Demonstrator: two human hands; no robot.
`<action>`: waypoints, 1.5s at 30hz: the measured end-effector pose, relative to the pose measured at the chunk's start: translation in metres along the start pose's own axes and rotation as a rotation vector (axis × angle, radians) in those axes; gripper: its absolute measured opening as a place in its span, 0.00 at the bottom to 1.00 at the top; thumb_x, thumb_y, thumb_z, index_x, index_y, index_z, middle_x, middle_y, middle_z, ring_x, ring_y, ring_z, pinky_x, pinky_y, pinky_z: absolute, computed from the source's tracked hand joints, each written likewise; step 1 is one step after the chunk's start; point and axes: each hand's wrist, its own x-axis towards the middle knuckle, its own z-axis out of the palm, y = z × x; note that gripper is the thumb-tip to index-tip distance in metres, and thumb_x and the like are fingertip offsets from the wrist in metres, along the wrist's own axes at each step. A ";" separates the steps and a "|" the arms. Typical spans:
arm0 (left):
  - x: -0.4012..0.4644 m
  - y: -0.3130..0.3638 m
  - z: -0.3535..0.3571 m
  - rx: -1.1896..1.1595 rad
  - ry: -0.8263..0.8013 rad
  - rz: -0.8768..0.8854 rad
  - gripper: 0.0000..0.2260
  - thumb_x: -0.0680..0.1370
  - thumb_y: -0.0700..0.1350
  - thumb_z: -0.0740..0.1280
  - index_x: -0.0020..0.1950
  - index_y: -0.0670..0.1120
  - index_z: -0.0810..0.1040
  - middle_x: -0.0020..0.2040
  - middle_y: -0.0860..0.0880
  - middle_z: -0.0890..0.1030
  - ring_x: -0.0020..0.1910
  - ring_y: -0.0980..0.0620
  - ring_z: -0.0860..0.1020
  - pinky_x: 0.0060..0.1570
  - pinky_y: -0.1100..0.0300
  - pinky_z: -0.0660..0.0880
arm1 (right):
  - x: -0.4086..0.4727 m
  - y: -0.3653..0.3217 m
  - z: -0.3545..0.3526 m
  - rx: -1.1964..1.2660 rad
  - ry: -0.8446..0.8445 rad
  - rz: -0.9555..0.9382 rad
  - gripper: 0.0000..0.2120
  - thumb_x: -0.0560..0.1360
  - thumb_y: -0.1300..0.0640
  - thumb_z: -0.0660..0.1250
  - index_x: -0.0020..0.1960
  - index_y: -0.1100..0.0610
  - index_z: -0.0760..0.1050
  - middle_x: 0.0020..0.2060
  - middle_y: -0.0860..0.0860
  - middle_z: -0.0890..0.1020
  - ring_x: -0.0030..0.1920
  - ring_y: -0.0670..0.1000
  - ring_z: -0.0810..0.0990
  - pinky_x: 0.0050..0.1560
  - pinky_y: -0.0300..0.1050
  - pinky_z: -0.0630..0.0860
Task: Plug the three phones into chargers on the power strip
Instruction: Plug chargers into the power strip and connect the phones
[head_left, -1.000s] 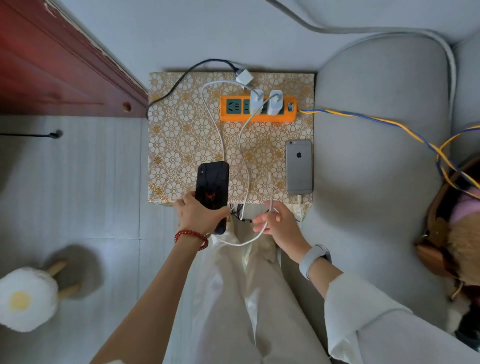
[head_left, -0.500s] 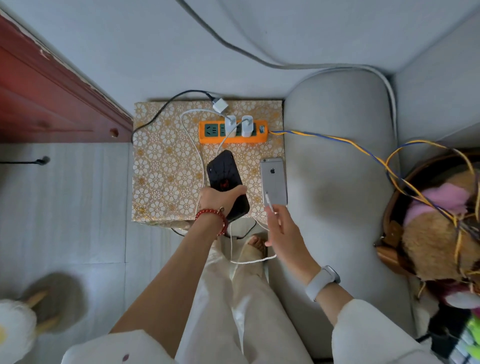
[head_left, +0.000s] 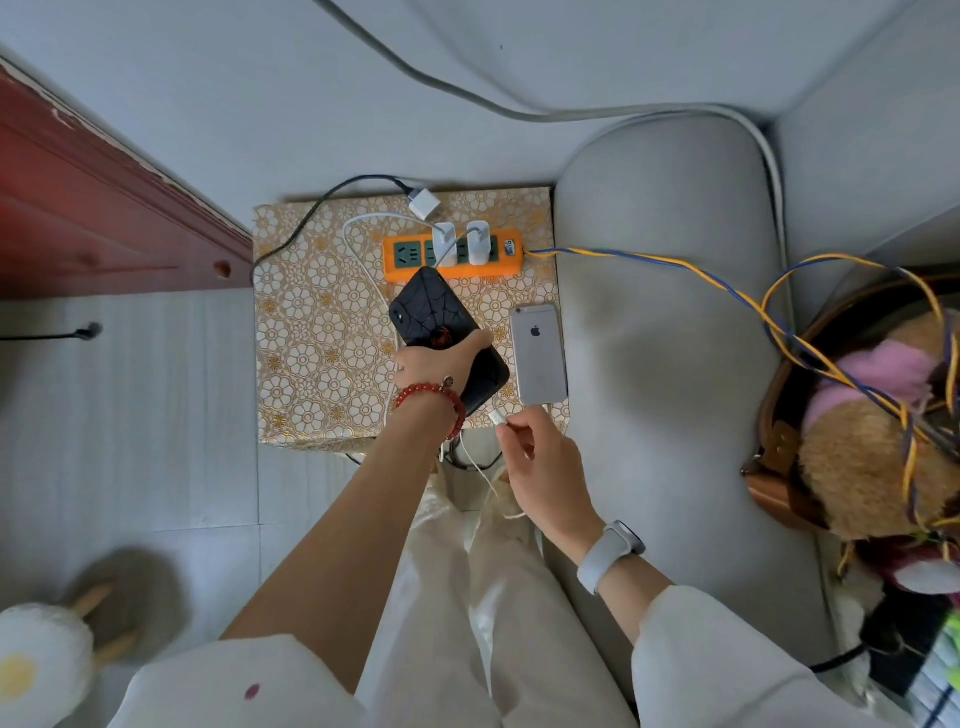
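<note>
Fingers of the right hand are pinching a white cable plug just below the black phone, which the left hand is gripping, tilted, near the power strip. Misaligned, the plug is likely scraping past the port; the phone's loose lower end may be twisting away.

Low table with gold floral-pattern cover, orange power strip lying along its far edge, two white chargers plugged in, loose white adapter beside strip, silver phone face down at right edge, white cable across surface
</note>
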 end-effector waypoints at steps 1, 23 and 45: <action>-0.001 0.001 0.001 -0.009 0.004 -0.007 0.51 0.47 0.58 0.72 0.66 0.41 0.60 0.63 0.40 0.71 0.58 0.39 0.74 0.54 0.41 0.76 | 0.001 -0.001 0.000 -0.009 0.013 -0.005 0.07 0.76 0.56 0.62 0.46 0.60 0.72 0.33 0.48 0.76 0.36 0.54 0.77 0.40 0.49 0.74; 0.003 -0.020 0.018 0.141 0.055 0.084 0.39 0.68 0.49 0.72 0.69 0.37 0.53 0.68 0.40 0.60 0.66 0.43 0.65 0.49 0.58 0.63 | 0.010 0.009 0.007 -0.009 0.019 0.088 0.08 0.75 0.55 0.62 0.45 0.59 0.75 0.34 0.53 0.81 0.39 0.56 0.80 0.43 0.48 0.74; 0.077 -0.064 0.074 0.693 0.146 0.336 0.40 0.64 0.51 0.71 0.67 0.38 0.55 0.62 0.37 0.64 0.62 0.38 0.64 0.60 0.46 0.68 | 0.082 0.074 -0.022 -0.910 -0.079 -0.317 0.15 0.65 0.58 0.69 0.51 0.60 0.78 0.49 0.57 0.83 0.58 0.59 0.79 0.63 0.58 0.71</action>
